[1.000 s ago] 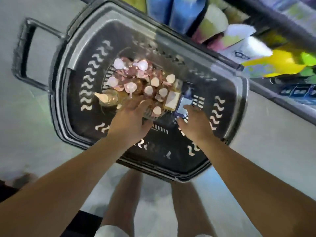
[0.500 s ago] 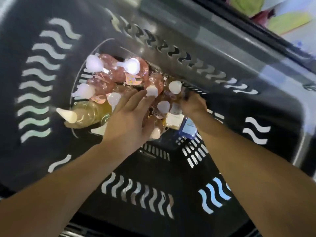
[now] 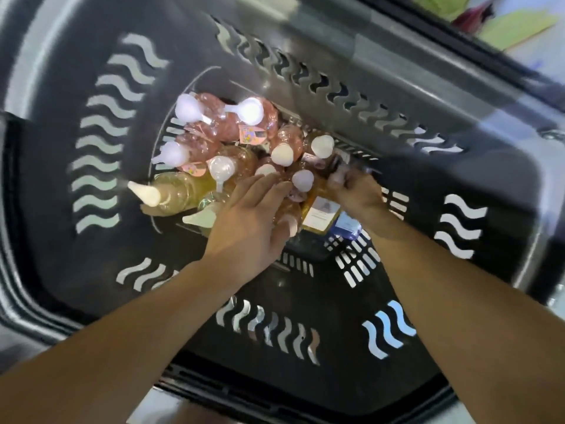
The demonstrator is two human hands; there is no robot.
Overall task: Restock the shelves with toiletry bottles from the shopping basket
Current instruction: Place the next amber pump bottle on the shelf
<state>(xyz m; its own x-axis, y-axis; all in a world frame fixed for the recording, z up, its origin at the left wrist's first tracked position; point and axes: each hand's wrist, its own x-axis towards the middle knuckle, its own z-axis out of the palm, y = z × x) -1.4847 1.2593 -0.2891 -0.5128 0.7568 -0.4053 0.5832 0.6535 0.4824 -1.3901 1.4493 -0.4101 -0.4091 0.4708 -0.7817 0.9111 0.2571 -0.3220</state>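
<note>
Both hands are down in the basket (image 3: 101, 270) at the picking step: the left hand (image 3: 244, 221) lies spread on the heaped bottles (image 3: 232, 142), the blurred right hand (image 3: 354, 191) curls at the pile's right edge, its grasp unclear, so next comes closing on one bottle and lifting.

the bottles (image 3: 244, 154) lie piled in the bottom of the basket (image 3: 101, 255), toward its far wall. the left hand (image 3: 247, 221) rests on the pile's near side, the right hand (image 3: 354, 194) at its right edge.
</note>
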